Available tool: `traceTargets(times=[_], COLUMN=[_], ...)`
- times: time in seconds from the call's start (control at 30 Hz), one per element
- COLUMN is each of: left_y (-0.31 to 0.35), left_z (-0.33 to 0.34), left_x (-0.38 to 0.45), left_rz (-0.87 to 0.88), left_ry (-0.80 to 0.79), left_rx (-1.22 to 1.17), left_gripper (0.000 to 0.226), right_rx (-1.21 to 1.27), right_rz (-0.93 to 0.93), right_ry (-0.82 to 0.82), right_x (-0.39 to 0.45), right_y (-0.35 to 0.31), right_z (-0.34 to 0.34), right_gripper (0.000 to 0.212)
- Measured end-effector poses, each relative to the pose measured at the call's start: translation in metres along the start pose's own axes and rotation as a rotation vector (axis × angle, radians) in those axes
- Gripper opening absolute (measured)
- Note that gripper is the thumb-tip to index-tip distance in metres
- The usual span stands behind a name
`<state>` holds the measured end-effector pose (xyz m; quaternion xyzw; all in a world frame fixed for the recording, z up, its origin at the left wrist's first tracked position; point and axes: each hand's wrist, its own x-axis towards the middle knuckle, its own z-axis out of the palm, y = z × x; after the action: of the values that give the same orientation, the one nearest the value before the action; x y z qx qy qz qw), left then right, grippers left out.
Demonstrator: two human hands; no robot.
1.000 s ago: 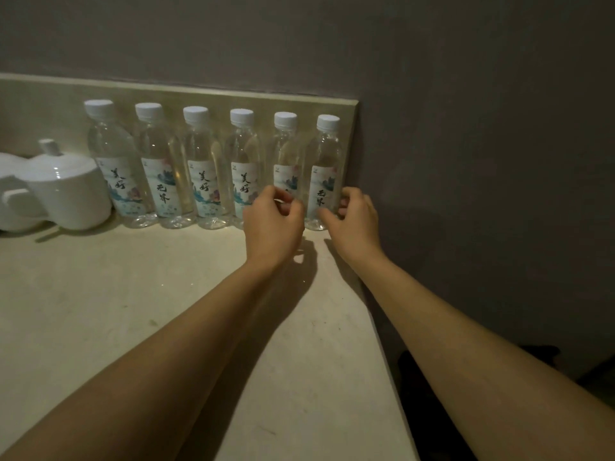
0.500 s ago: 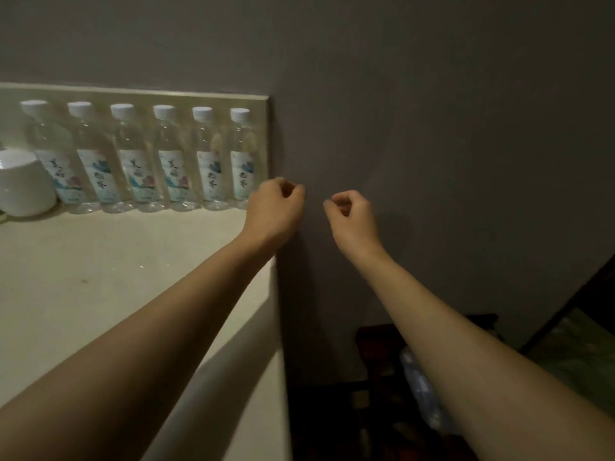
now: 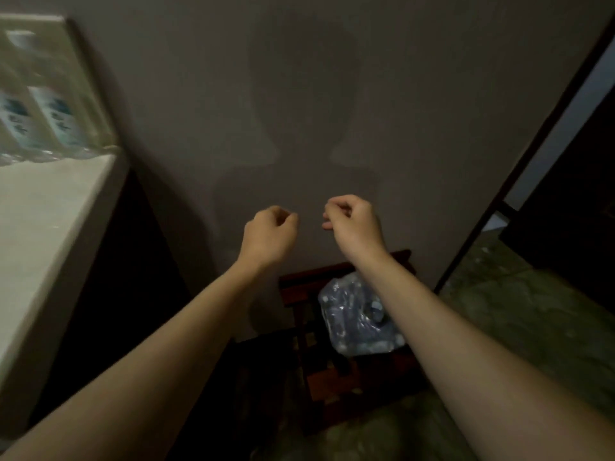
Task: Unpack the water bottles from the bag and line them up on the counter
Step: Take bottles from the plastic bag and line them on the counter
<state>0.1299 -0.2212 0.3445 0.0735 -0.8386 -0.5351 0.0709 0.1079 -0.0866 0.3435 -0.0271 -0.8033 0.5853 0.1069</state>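
Clear plastic bag (image 3: 356, 319) of bottles sits on dark wooden stand (image 3: 299, 287). Left hand (image 3: 268, 236), right hand (image 3: 354, 224): fingers curled, empty.

Two bare forearms run in from the lower edge, unsleeved to the frame's limit. The left hand (image 3: 269, 236) and right hand (image 3: 354, 224) carry no glove, ring, watch or bracelet; wrists are unadorned. Dim light softens finer detail.
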Motion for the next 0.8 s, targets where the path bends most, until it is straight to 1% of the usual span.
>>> traceTargets(times=[0.17,0.3,0.33,0.47,0.57,0.63,0.7,0.8], left_y=[-0.004,-0.016,-0.02,-0.044,-0.07,-0.086,-0.101,-0.128], left_z=[0.072,0.129,0.144,0.202,0.238,0.259,0.277,0.298], left_x=[0.01,0.038,0.047,0.07,0.078,0.083,0.086,0.087], left_rz=[-0.019,-0.073,-0.089,-0.184,-0.271,-0.305,-0.351,-0.407], left_ry=[-0.069,-0.134,-0.147,-0.226,-0.291,-0.318,-0.337,-0.394], left_rx=[-0.037,-0.065,-0.076,-0.12,-0.102,-0.103,-0.104,-0.069], left_gripper=[0.017,0.016,0.016,0.013,0.018,0.021,0.025,0.025], right_rx=[-0.045,-0.069,-0.08,-0.107,-0.15,-0.181,-0.185,-0.223], right_rz=[0.099,0.21,0.242,0.396,0.475,0.528,0.6,0.674], right_ry=[0.025,0.042,0.05,0.063,0.077,0.051,0.0,-0.1], right_x=[0.015,0.043,0.052,0.09,0.106,0.111,0.114,0.114], right_y=[0.048,0.095,0.107,0.159,0.198,0.221,0.245,0.283], right_z=[-0.035,-0.052,-0.057,-0.077,-0.084,-0.084,-0.082,-0.078], right_gripper=[0.009,0.009,0.007,0.013,0.018,0.027,0.03,0.033])
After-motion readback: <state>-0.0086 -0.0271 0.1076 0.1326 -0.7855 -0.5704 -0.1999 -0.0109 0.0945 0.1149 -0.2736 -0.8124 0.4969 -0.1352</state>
